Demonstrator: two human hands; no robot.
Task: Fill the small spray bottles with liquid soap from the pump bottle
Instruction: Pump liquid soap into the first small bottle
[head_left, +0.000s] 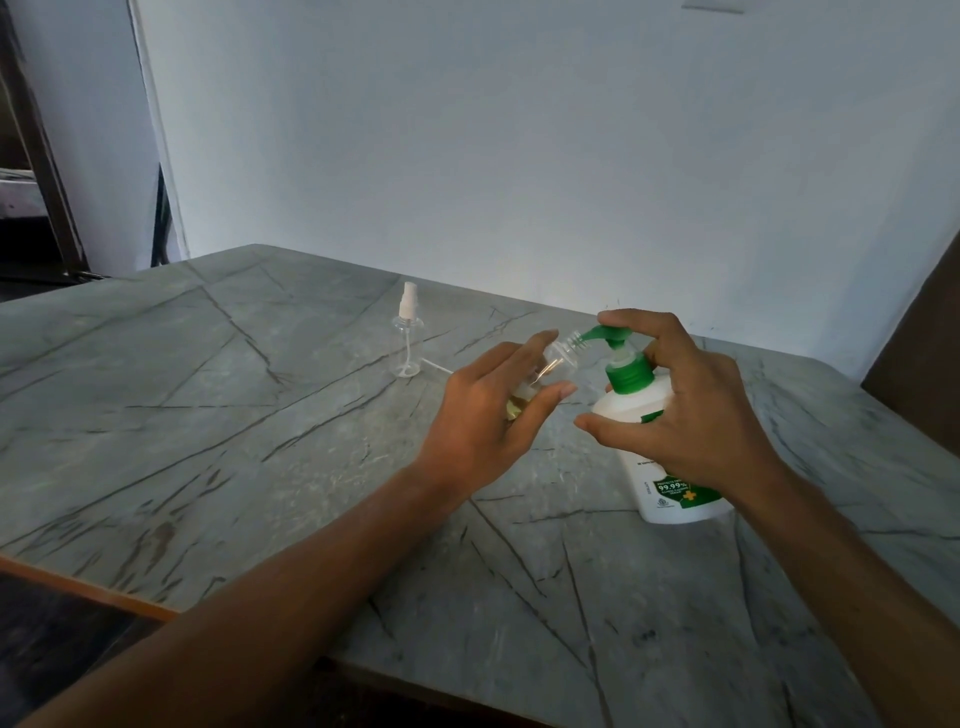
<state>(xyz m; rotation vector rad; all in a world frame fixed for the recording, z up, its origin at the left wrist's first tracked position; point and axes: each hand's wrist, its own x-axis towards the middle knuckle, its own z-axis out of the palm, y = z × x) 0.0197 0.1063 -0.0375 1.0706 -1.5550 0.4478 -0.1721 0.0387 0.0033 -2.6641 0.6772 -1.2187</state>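
Your pump bottle (626, 410) is white with a green pump and collar. Its green label (675, 489) reads "99.99%"; the other print is too small to read. It stands on the surface (260, 415) at your right, with your right hand (680, 410) curled over the pump head. Your left hand (488, 410) grips a tilted, uncapped clear spray bottle (560, 357) holding some yellowish liquid, its neck at the spout. A capped spray bottle (408, 338) stands upright farther back.

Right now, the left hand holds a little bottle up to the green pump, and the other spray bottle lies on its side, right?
No. The head view shows the other spray bottle standing upright. The left hand does hold a little bottle up to the green pump.
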